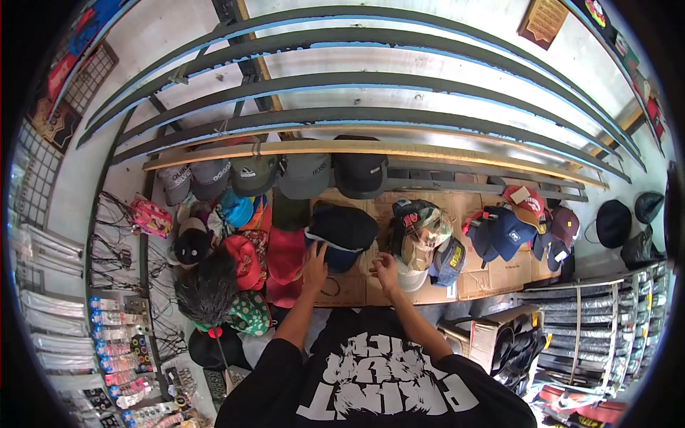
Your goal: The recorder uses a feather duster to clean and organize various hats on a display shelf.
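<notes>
My left hand [316, 266] touches the near left edge of a stack of caps, a black cap [342, 224] on top of a navy one [340, 260]; whether its fingers grip a brim is unclear. To the right of that stack, my right hand [385, 270] is raised over the cardboard with fingers apart and nothing visible in it. Close beside it lies a pile with a camouflage cap [426, 224], a pale-brimmed cap [411, 279] and a blue cap with yellow lettering [448, 263]. Red cloth caps [285, 255] lie left of my left hand.
Caps hang along a wooden rail [417, 152] beyond the table, below dark slats. A feather duster [207, 289] stands at the left by a red hat [243, 262]. Navy caps [508, 232] lie at the right end of the cardboard [495, 275]. A box of black straps [514, 342] stands nearer.
</notes>
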### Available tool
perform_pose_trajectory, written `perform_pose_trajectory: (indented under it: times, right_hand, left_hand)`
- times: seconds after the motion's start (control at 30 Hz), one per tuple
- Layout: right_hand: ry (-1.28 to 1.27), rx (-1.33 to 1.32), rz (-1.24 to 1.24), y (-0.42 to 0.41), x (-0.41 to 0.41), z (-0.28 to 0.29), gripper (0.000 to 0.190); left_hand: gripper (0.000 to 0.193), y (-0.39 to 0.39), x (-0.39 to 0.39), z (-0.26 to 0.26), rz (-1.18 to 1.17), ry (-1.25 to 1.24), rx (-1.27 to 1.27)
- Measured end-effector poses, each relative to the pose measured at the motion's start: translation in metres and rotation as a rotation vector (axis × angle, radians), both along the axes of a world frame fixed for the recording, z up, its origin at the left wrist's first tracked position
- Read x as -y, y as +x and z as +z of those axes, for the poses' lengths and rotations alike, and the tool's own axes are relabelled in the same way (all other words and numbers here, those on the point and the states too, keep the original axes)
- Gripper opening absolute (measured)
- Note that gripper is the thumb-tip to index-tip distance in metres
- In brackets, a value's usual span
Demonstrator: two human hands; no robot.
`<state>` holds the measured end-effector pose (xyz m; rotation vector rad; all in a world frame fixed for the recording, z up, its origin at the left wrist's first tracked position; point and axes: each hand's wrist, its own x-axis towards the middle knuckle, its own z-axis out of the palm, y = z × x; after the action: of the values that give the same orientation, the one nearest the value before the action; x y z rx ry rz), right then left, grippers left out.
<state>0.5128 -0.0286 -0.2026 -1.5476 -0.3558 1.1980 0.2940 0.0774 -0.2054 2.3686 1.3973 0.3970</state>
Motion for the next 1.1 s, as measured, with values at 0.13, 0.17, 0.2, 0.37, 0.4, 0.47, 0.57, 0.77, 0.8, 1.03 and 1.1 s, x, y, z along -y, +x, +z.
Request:
perform_pose_trajectory:
  times: [0.13,0.17,0.2,0.37,0.4,0.47,0.57,0.77,0.8,1.03,1.1]
  right_hand:
    - [-0.020,0.047,-0.025,-0.016,0.025,0.007,0.042]
    - [-0.027,0.051,-0.034,-0.020,0.031,0.010,0.042]
    - [-0.012,0.053,-0.070,-0.021,0.038,0.008,0.042]
    - [-0.004,0.082,-0.144,-0.041,0.057,0.009,0.042]
    - [-0.005,0.107,-0.132,-0.046,0.064,0.008,0.041]
    - [-0.002,0.130,-0.117,-0.056,0.073,0.007,0.040]
    - [-0.065,0.097,-0.126,-0.065,0.080,0.008,0.039]
    - [-0.041,0.112,-0.087,-0.064,0.077,0.010,0.040]
    - [-0.025,0.113,-0.065,-0.064,0.074,0.014,0.042]
    - [0.117,0.312,0.052,-0.072,0.054,0.048,0.063]
    - [0.177,0.308,-0.044,-0.072,0.048,0.062,0.062]
  left_hand:
    - [0.083,-0.015,0.002,-0.019,-0.143,0.006,-0.029]
    - [0.083,-0.016,0.005,-0.021,-0.152,-0.001,-0.025]
    - [0.085,-0.010,0.004,-0.011,-0.154,-0.010,-0.052]
    - [0.086,-0.004,-0.005,0.004,-0.176,-0.089,-0.114]
    - [0.080,-0.004,-0.007,0.001,-0.160,-0.076,-0.117]
    - [0.075,-0.009,-0.009,-0.006,-0.142,-0.060,-0.122]
    - [0.051,-0.011,-0.009,0.001,-0.191,0.011,-0.212]
    - [0.020,-0.015,0.000,0.051,-0.143,0.096,0.116]
    - [0.022,-0.018,-0.001,0.068,-0.129,0.081,0.186]
    - [0.029,-0.024,-0.001,0.127,-0.158,-0.094,0.577]
    - [0.029,-0.021,0.002,0.144,-0.162,-0.132,0.644]
